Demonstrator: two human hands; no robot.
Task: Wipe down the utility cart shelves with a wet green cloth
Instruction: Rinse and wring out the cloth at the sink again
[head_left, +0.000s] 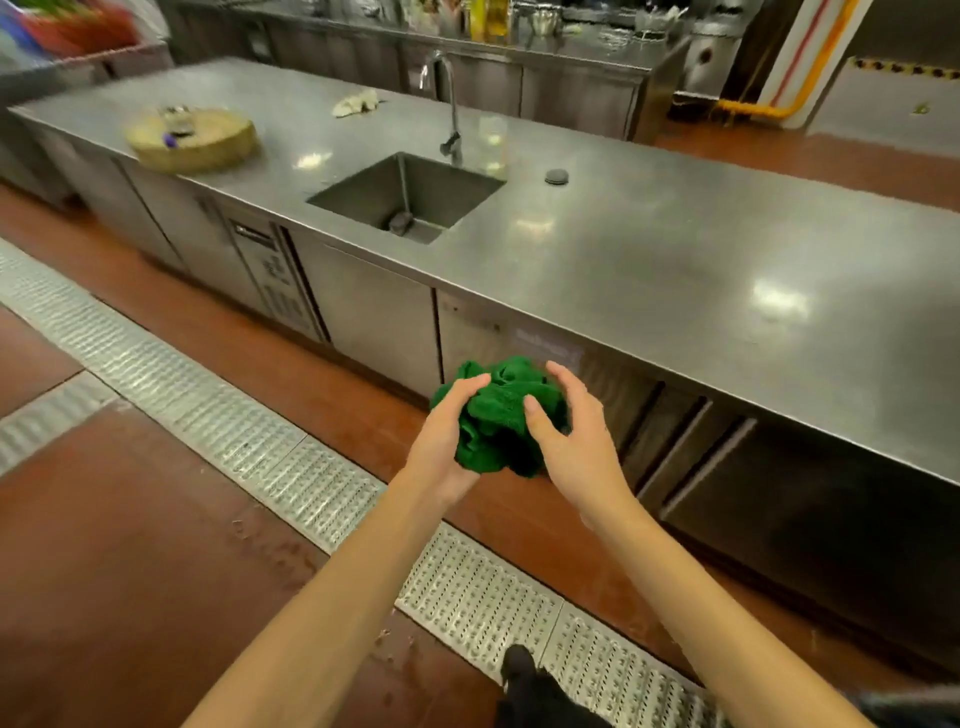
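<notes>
A bunched green cloth (496, 415) hangs in the air in front of the steel counter, held between both hands. My left hand (447, 441) grips its left side with fingers curled over the top. My right hand (574, 436) cups its right side, thumb and fingers bent round the cloth. No utility cart shows in the head view.
A long steel counter (675, 270) runs across, with a square sink (410, 195) and tall faucet (447, 98). A round wooden chopping block (192, 137), a pale rag (358, 101) and a clear container (492, 143) sit on it. A metal drain grate (291, 467) crosses the red floor.
</notes>
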